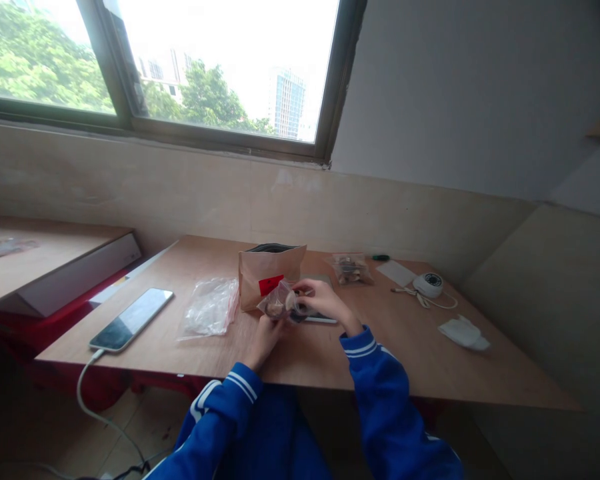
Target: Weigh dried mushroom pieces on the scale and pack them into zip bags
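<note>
Between my hands is a small clear plastic bag [276, 303] with brownish pieces inside; their kind is too small to tell. My left hand [265, 339] is closed on the bag's lower side. At the bag's upper right, my right hand [325, 300] pinches the plastic with bent fingers. Right behind the bag stands an open brown paper pouch [250, 283] with a dark inside and a red label [271, 285]. Partly hidden under my right hand lies a flat dark thing with a pale edge [323, 319]. Left of the pouch are flat clear plastic bags [213, 307].
A phone [133, 320] with a white cable [80, 393] lies at the table's left. Behind my right hand is a filled clear bag [351, 270], near a green-handled tool [381, 257]. A white dome camera [429, 285], a white card [396, 273] and a crumpled tissue [464, 332] lie to the right.
</note>
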Demonstrator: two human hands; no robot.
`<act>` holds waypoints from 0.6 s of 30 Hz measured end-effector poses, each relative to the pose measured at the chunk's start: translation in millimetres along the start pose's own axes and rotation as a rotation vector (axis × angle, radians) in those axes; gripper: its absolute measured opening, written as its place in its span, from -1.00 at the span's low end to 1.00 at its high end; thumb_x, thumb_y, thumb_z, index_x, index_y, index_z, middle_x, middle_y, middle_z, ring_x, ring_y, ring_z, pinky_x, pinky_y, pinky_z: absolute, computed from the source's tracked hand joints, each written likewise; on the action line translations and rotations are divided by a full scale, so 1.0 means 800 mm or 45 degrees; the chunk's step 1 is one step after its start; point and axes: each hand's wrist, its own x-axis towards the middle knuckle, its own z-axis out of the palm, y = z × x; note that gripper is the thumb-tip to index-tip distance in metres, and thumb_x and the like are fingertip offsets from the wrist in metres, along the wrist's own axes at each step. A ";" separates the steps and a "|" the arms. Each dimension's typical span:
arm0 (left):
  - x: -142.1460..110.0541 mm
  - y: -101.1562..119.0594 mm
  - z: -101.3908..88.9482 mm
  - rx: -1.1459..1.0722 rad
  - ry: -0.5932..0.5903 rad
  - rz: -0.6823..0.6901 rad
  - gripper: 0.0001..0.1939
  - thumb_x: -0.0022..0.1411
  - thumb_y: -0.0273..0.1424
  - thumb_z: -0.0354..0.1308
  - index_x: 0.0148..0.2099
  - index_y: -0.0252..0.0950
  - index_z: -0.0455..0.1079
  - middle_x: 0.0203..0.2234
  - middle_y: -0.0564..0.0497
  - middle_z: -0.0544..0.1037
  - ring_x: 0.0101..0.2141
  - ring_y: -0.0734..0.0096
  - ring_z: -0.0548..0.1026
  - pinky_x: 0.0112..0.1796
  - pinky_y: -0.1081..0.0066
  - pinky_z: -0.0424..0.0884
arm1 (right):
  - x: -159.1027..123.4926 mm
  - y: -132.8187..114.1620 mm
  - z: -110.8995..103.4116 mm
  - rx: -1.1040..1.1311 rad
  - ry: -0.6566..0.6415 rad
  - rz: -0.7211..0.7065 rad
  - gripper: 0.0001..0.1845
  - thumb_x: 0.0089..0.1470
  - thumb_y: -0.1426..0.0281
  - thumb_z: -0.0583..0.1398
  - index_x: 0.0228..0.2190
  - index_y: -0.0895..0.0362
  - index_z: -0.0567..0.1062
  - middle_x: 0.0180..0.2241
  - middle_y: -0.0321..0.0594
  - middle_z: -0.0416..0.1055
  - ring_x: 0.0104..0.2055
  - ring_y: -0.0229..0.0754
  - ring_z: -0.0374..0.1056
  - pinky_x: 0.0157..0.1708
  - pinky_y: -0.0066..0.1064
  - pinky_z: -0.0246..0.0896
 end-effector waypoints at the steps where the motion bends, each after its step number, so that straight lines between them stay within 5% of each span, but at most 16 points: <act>1: -0.001 0.004 -0.001 0.017 0.007 0.000 -0.75 0.10 -0.20 0.12 -0.27 -0.26 0.46 -0.34 -0.09 0.60 -0.25 0.16 0.52 -0.22 0.31 0.43 | 0.000 -0.002 -0.002 0.008 0.007 -0.006 -0.75 -0.10 0.44 0.26 -0.27 0.14 0.57 -0.26 -0.20 0.55 -0.23 -0.14 0.45 -0.23 -0.34 0.33; 7: -0.002 0.002 -0.003 0.036 0.004 -0.052 -0.66 0.17 -0.14 0.05 -0.30 -0.31 0.48 -0.39 -0.10 0.61 -0.33 0.22 0.55 -0.29 0.37 0.45 | -0.002 -0.017 -0.020 0.004 0.141 -0.041 -0.74 -0.06 0.34 0.29 -0.26 0.14 0.52 -0.24 -0.19 0.52 -0.20 -0.16 0.44 -0.18 -0.33 0.35; 11: 0.000 -0.009 -0.002 0.009 0.009 -0.090 -0.59 0.20 -0.10 0.02 -0.20 -0.32 0.49 -0.45 -0.08 0.61 -0.41 0.23 0.56 -0.40 0.37 0.46 | 0.018 -0.043 -0.032 -0.030 0.466 -0.202 -0.67 -0.03 0.29 0.30 -0.18 0.11 0.47 -0.20 -0.18 0.51 -0.20 -0.18 0.44 -0.15 -0.34 0.34; 14: 0.000 -0.013 -0.001 0.132 -0.028 -0.020 -0.61 0.21 -0.13 0.02 -0.21 -0.32 0.51 -0.41 -0.09 0.61 -0.34 0.21 0.57 -0.29 0.35 0.47 | 0.052 -0.063 -0.031 -0.124 0.690 -0.371 -0.65 0.00 0.30 0.28 -0.15 0.10 0.42 -0.21 -0.18 0.49 -0.20 -0.18 0.42 -0.16 -0.35 0.33; 18: 0.002 -0.021 0.001 0.169 -0.045 0.112 -0.65 0.21 -0.19 0.04 -0.17 -0.33 0.50 -0.22 -0.10 0.60 -0.15 0.19 0.53 -0.09 0.32 0.41 | 0.090 -0.070 -0.016 -0.401 0.607 -0.479 -0.86 0.06 0.37 0.23 -0.29 0.12 0.45 -0.29 -0.19 0.49 -0.24 -0.16 0.41 -0.18 -0.33 0.30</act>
